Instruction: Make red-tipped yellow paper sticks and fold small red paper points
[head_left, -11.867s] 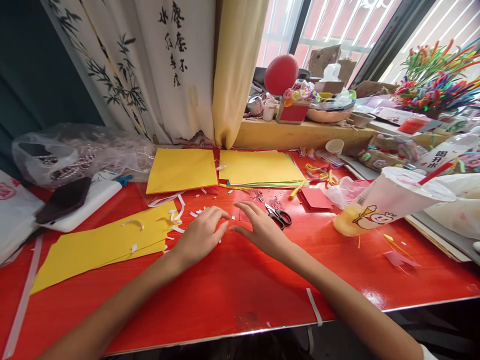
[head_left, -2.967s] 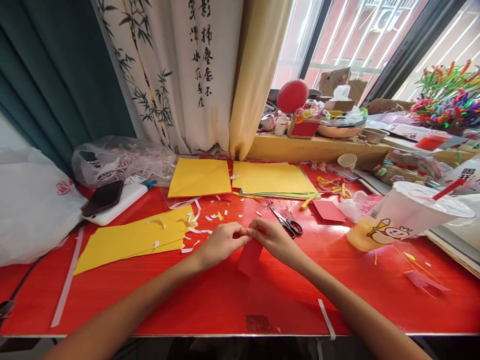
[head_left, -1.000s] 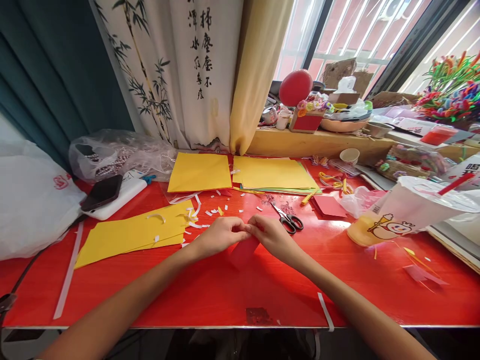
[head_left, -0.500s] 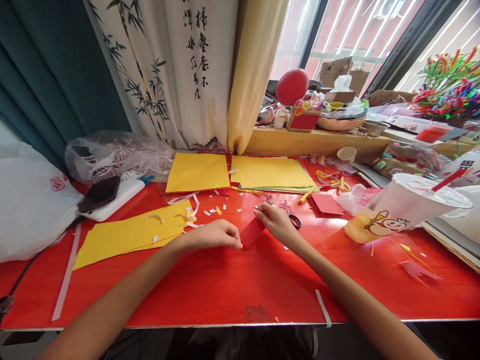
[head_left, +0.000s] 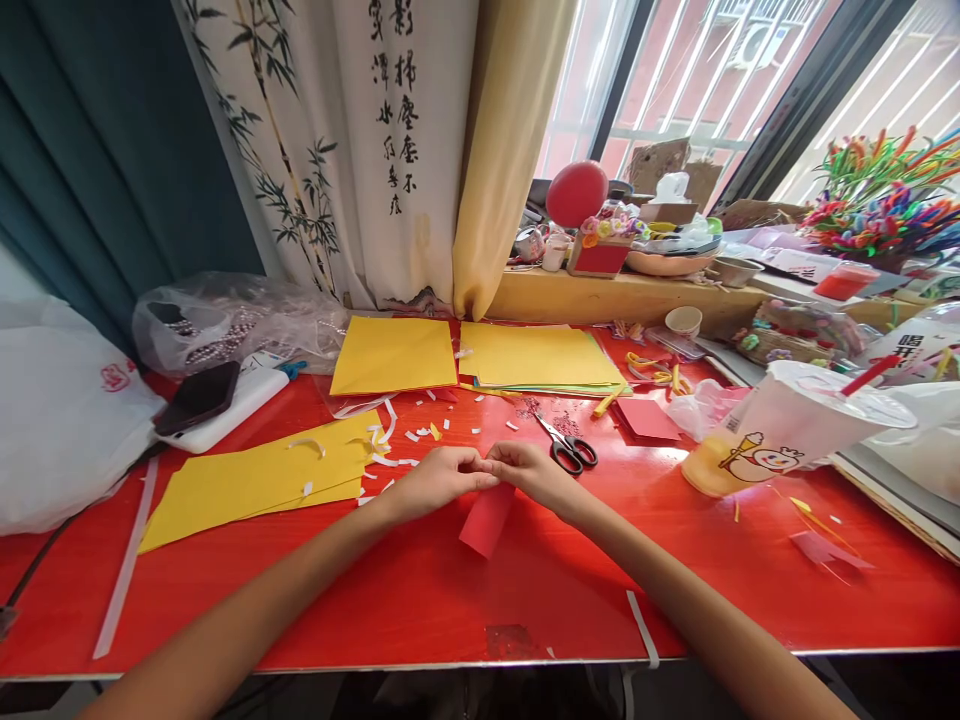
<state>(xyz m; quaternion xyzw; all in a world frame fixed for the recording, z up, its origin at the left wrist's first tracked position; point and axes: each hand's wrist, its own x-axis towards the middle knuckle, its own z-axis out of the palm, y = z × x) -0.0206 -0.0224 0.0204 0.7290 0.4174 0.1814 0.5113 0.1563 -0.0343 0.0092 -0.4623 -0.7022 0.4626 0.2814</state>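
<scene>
A strip of red paper (head_left: pixel 487 522) slants down toward me over the red table (head_left: pixel 420 600). My right hand (head_left: pixel 531 475) pinches its far end between thumb and fingers. My left hand (head_left: pixel 439 480) is closed too, its fingertips meeting the right ones at that same end. Just what lies between the left fingertips is hidden, though they are at the paper's edge. Black-handled scissors (head_left: pixel 574 453) lie partly open beyond my right hand, touched by neither hand. White and yellow paper scraps (head_left: pixel 412 436) are scattered beyond my left hand.
Yellow strips (head_left: pixel 255 485) lie at left, with yellow sheets (head_left: pixel 394 355) and a second stack (head_left: pixel 536 355) behind. A phone (head_left: pixel 199 398) rests at far left. At right, a drink cup (head_left: pixel 787 425) leans near red paper squares (head_left: pixel 649 418).
My left hand has moved right and up to meet my right hand. The red paper now hangs toward me, its near end lower. The scissors have come into fuller view.
</scene>
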